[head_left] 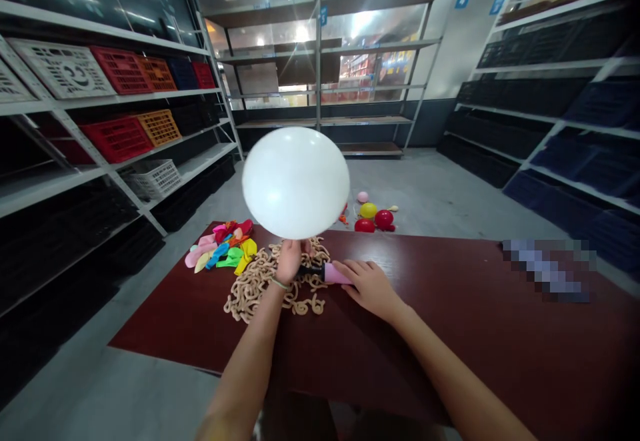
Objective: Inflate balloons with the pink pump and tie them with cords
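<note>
A large inflated white balloon (296, 181) stands above the dark red table (450, 334). My left hand (290, 261) is closed round the balloon's neck, where it meets the black nozzle of a pink hand pump (330, 273). My right hand (367, 284) rests over the pump's pink body, fingers curled on it. Under both hands lies a heap of beige curled cord pieces (255, 288). A pile of flat coloured balloons (225, 251) sits at the table's far left corner.
Red, yellow and pink inflated balloons (373, 216) lie on the grey floor beyond the table. Metal shelves with red, orange and white crates (117, 138) line the left; dark shelving lines the right. A blurred patch (547, 269) sits on the table's right.
</note>
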A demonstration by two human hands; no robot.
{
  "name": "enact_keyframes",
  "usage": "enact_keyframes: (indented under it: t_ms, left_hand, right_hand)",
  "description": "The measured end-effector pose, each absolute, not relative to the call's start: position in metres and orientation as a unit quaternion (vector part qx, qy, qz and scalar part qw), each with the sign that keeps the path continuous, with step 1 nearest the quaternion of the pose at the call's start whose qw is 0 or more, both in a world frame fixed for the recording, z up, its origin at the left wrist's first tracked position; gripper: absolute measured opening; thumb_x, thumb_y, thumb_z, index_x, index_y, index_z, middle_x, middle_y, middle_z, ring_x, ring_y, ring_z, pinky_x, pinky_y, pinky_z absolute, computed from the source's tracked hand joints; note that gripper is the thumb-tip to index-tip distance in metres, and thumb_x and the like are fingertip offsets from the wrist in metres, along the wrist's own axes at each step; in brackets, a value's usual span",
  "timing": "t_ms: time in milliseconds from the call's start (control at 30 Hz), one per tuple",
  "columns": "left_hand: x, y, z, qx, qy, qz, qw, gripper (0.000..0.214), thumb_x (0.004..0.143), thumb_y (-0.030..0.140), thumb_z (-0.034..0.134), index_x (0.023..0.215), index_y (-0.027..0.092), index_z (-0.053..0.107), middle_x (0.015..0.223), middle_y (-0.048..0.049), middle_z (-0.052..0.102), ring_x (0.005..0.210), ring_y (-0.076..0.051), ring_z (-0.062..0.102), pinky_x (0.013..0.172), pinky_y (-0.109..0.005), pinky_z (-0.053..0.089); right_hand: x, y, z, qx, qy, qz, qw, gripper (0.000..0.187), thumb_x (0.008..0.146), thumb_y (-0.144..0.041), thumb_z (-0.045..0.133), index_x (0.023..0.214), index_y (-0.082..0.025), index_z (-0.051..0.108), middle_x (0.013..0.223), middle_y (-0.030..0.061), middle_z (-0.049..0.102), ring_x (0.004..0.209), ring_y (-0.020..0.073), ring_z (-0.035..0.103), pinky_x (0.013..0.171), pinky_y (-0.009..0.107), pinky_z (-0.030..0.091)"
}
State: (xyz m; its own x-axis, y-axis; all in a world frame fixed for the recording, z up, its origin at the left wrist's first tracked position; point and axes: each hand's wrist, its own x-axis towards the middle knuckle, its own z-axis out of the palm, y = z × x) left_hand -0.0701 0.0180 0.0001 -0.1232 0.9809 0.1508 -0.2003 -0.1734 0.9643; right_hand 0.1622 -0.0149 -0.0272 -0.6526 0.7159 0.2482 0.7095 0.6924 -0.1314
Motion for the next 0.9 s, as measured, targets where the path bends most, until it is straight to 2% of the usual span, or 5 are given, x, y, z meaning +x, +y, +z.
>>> enact_keyframes:
  t_ms: [200,300,500,633,900]
  left_hand:
    - [-0.057,0.005,-0.015,0.522,0.477,0.544,0.452,0.040,0.096,0.027,0.049,0.057,0.020,0.056,0.052,-0.0018,0.055,0.055,-0.016,0.051,0.064,-0.027,0.040]
    - [-0.050,0.003,-0.017,0.548,0.499,0.524,0.420,0.037,0.094,0.023,0.052,0.058,0.020,0.056,0.050,0.0009,0.053,0.053,-0.015,0.046,0.064,-0.025,0.036]
    - [-0.043,0.000,-0.014,0.527,0.506,0.540,0.417,0.029,0.088,0.016,0.061,0.059,0.020,0.058,0.054,0.0013,0.053,0.055,-0.015,0.044,0.064,-0.024,0.036]
    - [-0.037,-0.003,-0.013,0.536,0.504,0.537,0.412,0.026,0.085,0.014,0.063,0.061,0.021,0.060,0.054,0.0005,0.053,0.055,-0.016,0.044,0.067,-0.024,0.038]
    - [-0.037,0.002,-0.021,0.515,0.509,0.552,0.413,0.021,0.083,0.014,0.065,0.064,0.022,0.061,0.055,-0.0001,0.053,0.057,-0.018,0.049,0.068,-0.024,0.041]
  right_hand:
    - [0.162,-0.017,-0.028,-0.398,-0.897,-0.028,0.188,0.050,0.096,-0.044,0.050,0.143,-0.026,0.050,0.138,0.0090,0.058,0.127,0.0289,0.049,0.111,0.054,0.027]
    - [0.162,-0.017,-0.029,-0.391,-0.891,-0.035,0.229,0.044,0.098,-0.038,0.048,0.137,-0.021,0.056,0.136,0.0092,0.061,0.128,0.0259,0.050,0.111,0.049,0.033]
    - [0.169,-0.020,-0.025,-0.387,-0.864,-0.037,0.320,0.032,0.099,-0.020,0.044,0.119,-0.018,0.069,0.114,0.0085,0.071,0.111,0.0212,0.062,0.100,0.039,0.049]
    - [0.171,-0.024,-0.018,-0.379,-0.854,-0.036,0.354,0.032,0.098,-0.019,0.044,0.120,-0.017,0.068,0.104,0.0091,0.072,0.100,0.0205,0.063,0.094,0.038,0.052]
    - [0.176,-0.020,-0.021,-0.360,-0.857,-0.057,0.364,0.040,0.098,-0.017,0.042,0.134,-0.022,0.060,0.113,0.0096,0.070,0.113,0.0225,0.061,0.101,0.043,0.052]
